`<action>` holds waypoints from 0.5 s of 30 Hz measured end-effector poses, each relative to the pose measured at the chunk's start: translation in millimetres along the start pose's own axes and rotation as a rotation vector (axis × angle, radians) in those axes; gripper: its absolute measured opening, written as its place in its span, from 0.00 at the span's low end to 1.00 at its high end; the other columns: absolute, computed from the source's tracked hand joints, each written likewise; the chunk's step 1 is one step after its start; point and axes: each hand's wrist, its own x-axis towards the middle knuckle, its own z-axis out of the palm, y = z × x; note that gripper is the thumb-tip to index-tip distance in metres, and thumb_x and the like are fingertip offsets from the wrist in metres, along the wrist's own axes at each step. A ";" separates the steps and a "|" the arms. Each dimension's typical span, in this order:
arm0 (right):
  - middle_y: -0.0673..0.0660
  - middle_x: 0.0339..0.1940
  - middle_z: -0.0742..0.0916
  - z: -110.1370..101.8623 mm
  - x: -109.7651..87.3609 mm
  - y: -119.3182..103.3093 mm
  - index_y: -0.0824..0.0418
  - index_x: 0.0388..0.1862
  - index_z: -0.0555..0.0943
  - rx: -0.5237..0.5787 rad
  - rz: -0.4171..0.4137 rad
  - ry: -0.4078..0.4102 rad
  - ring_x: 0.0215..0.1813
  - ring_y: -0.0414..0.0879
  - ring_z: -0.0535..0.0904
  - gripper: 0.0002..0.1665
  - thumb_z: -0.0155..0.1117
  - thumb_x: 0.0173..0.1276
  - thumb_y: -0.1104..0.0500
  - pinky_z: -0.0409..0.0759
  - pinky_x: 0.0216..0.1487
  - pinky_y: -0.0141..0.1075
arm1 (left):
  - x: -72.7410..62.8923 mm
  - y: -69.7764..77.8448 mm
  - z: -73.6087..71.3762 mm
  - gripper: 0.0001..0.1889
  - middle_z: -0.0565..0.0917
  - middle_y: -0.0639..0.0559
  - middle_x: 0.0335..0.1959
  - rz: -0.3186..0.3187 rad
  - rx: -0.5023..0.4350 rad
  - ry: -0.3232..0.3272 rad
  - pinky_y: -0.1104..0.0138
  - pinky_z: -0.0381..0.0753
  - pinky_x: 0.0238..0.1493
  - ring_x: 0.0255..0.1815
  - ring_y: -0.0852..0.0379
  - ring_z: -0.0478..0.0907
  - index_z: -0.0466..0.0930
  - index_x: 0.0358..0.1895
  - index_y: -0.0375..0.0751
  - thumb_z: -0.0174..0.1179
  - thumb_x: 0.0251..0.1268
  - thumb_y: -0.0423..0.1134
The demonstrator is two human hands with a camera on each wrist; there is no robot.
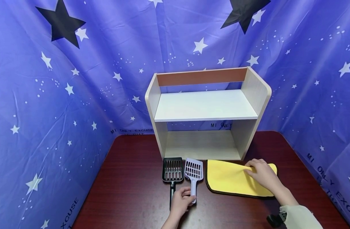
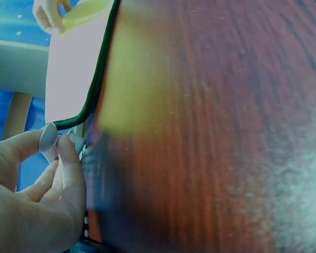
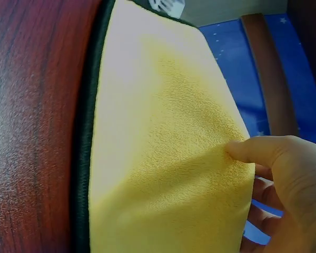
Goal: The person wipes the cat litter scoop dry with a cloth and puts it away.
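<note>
My left hand (image 1: 180, 203) pinches the handle end of a pale lilac litter scoop (image 1: 193, 170), thumb and fingertips meeting on it; in the left wrist view the fingers hide most of that scoop. Just left of it lies a black litter scoop (image 1: 173, 171), its handle partly behind the left hand. To the right a folded yellow cloth (image 1: 230, 178) with dark edging lies on the table. With thumb on top and fingers beneath, my right hand (image 1: 262, 173) grips the cloth's far edge, which is slightly raised and creased there, as the right wrist view (image 3: 284, 179) shows closely.
A small two-tier wooden shelf (image 1: 204, 105) stands at the back of the dark red table (image 1: 129, 178), right behind the scoops and cloth. A blue star-print curtain (image 1: 106, 63) hangs around the table on the back and both sides.
</note>
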 end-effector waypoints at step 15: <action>0.41 0.30 0.86 -21.2 -5.6 -15.4 0.47 0.28 0.84 0.109 -0.075 0.130 0.38 0.45 0.78 0.08 0.77 0.55 0.59 0.72 0.42 0.35 | 3.8 10.9 -19.5 0.20 0.86 0.30 0.45 0.002 -0.109 -0.034 0.67 0.86 0.30 0.34 0.64 0.84 0.77 0.56 0.21 0.64 0.60 0.25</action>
